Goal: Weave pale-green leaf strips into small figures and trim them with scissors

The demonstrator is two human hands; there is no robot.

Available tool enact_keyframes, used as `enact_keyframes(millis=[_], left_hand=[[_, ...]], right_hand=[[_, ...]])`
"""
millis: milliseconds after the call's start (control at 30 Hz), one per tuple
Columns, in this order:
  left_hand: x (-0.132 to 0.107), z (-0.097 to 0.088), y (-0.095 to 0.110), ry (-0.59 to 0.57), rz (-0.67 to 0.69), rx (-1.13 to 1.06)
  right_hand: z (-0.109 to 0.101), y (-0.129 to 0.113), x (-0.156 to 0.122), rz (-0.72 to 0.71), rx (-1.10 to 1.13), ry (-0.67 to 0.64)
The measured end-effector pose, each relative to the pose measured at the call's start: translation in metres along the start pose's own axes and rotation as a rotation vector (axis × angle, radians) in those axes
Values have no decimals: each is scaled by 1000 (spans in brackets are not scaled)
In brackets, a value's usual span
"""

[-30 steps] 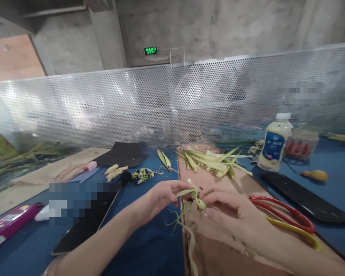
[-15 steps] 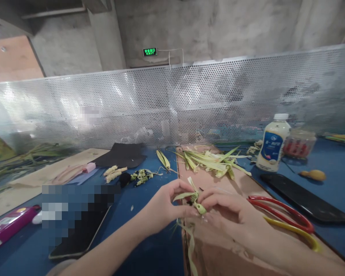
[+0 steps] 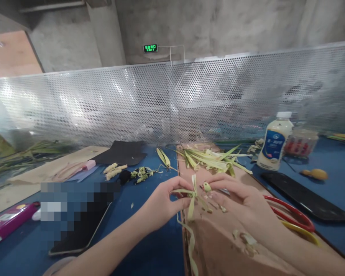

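Observation:
Pale green leaf strips (image 3: 192, 199), crossed into a knot with loose ends, are pinched between the thumb and fingers of my left hand (image 3: 169, 199). A long strip (image 3: 190, 245) trails below, over the board's edge. Just to the right, my right hand (image 3: 237, 201) pinches a small rounded pale green leaf piece (image 3: 207, 186) at its fingertips, apart from the strips. Under my right hand and wrist lie scissors with one red handle (image 3: 293, 211) and one yellow; their blades are mostly hidden.
A brown board (image 3: 218, 245) on the blue table carries a pile of leaf strips (image 3: 215, 159). A milk bottle (image 3: 274, 143), a lidded jar (image 3: 300, 143), a black tray-like object (image 3: 304, 197) and a small gourd (image 3: 319, 174) stand right. Woven pieces (image 3: 145, 174) and black paper (image 3: 120, 153) lie left.
My right hand has drawn away to the right from the strips, with the small leaf piece in its fingertips. My left hand keeps the strips in nearly the same place.

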State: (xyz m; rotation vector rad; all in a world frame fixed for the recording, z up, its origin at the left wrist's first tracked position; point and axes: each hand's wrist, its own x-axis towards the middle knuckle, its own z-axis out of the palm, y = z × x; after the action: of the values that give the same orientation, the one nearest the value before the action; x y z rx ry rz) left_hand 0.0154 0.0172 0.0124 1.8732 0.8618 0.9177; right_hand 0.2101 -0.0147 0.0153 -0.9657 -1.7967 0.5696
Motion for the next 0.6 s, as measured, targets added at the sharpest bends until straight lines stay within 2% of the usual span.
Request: enact_keyframes(millis=[200,433,600], left_hand=[[0,-1,-3,-10,22,53],[1,-1,-4,-54,25,-21],[1,-2,-4,-60,36,24]], right_hand=[[4,2,4,67,-8,-100],[2,4,3,132,-8,-130],[2,5,5,127,-11,-142]])
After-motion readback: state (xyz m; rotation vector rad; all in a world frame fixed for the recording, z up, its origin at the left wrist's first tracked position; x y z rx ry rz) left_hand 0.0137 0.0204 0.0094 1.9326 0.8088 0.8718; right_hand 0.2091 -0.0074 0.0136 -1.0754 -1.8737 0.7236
